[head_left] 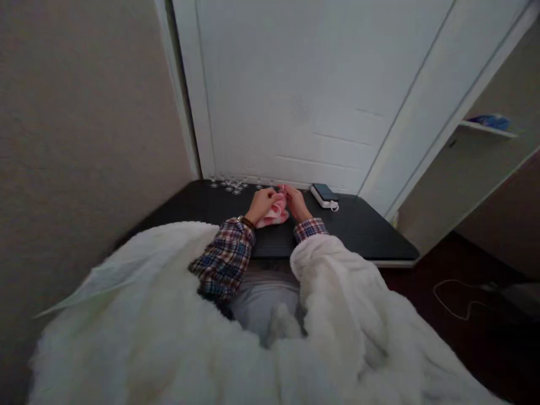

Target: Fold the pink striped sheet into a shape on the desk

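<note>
Pink-and-white cloth (276, 212) is held by the left hand (260, 205), touched by the right hand (297, 205). Small clear objects (229, 187) are grouped beyond.

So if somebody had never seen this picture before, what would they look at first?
Probably the big fluffy white garment filling the bottom of the picture. Next might be the pink cloth between the left hand and right hand, bright against the black table. Then the little clear things clustered at the table's back left.
</note>
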`<action>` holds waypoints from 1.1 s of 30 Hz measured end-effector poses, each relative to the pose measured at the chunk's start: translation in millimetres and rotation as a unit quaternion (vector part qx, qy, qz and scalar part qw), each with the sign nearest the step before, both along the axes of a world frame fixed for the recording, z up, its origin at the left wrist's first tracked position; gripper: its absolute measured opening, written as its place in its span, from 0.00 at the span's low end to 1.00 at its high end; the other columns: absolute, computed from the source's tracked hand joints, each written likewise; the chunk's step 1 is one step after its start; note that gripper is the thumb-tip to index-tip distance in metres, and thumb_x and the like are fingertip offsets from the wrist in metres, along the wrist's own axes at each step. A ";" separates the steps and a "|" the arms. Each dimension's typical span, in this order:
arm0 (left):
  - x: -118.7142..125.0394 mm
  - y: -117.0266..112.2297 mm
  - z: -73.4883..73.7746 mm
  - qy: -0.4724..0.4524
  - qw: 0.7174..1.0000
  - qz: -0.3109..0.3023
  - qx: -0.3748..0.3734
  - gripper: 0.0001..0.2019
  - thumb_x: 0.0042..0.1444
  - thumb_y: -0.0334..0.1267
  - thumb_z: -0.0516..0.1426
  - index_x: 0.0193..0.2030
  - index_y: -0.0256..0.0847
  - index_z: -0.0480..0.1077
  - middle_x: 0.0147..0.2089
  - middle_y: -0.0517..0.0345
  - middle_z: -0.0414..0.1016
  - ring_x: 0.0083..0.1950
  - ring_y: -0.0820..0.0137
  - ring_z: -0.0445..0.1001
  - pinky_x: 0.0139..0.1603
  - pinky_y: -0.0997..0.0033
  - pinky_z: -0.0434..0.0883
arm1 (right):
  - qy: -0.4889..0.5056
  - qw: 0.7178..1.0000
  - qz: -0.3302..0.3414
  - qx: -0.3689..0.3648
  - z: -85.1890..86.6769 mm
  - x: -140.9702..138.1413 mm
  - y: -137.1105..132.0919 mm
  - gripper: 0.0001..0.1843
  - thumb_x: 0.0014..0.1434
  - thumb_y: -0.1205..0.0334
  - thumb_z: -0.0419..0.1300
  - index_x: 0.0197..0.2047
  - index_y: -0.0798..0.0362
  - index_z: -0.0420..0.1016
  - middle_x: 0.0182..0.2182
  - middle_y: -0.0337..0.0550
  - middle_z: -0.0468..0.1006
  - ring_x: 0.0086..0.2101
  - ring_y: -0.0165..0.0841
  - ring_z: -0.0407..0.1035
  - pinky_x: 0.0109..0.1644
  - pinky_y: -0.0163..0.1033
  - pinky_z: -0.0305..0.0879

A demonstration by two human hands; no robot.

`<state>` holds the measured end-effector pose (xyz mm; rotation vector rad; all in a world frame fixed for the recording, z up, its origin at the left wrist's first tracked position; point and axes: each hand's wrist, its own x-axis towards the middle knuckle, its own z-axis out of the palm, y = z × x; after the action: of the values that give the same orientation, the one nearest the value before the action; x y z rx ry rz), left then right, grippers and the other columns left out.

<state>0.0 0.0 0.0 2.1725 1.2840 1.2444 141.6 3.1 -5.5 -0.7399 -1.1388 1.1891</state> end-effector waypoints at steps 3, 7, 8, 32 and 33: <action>0.9 -1.0 -1.2 -0.012 0.999 0.038 -0.009 0.14 0.57 0.45 0.58 0.33 0.36 0.78 0.35 0.53 0.80 0.36 0.67 0.72 0.36 0.71 0.62 | -0.015 0.999 -0.013 -0.024 1.0 -0.2 -0.8 0.19 0.46 0.48 0.66 0.38 0.53 0.78 0.30 0.35 0.74 0.30 0.26 0.63 0.33 0.33 0.57; 1.2 -2.3 0.9 -0.029 0.996 0.079 -0.021 0.12 0.56 0.44 0.60 0.33 0.36 0.77 0.35 0.52 0.80 0.36 0.67 0.72 0.35 0.71 0.62 | -0.055 0.997 -0.017 -0.046 1.3 -1.0 -3.2 0.19 0.43 0.49 0.68 0.35 0.52 0.76 0.32 0.36 0.76 0.32 0.26 0.65 0.34 0.33 0.59; 1.1 -2.6 1.6 -0.034 0.996 0.083 -0.023 0.11 0.56 0.43 0.60 0.33 0.36 0.77 0.35 0.52 0.80 0.35 0.67 0.72 0.35 0.71 0.62 | -0.067 0.996 -0.014 -0.048 1.2 -1.3 -3.9 0.19 0.43 0.49 0.68 0.34 0.53 0.76 0.31 0.36 0.75 0.31 0.26 0.64 0.33 0.33 0.59; 3.5 0.6 1.5 -0.082 0.996 0.016 -0.008 0.13 0.53 0.45 0.60 0.31 0.36 0.76 0.34 0.54 0.78 0.35 0.68 0.72 0.37 0.71 0.63 | -0.019 0.999 0.050 0.001 -4.5 0.1 7.2 0.27 0.45 0.38 0.65 0.36 0.53 0.78 0.31 0.38 0.78 0.33 0.30 0.69 0.41 0.38 0.65; 3.5 0.3 1.5 -0.081 0.997 0.018 -0.009 0.13 0.53 0.46 0.60 0.31 0.36 0.76 0.34 0.54 0.79 0.35 0.68 0.72 0.38 0.71 0.63 | -0.019 0.999 0.047 0.002 -4.7 -0.2 7.7 0.27 0.45 0.37 0.65 0.37 0.53 0.78 0.31 0.39 0.78 0.33 0.30 0.69 0.41 0.38 0.65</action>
<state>3.5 0.3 1.5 1.9995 1.2689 1.3867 141.4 10.8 -10.2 -0.7151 -1.2170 1.2557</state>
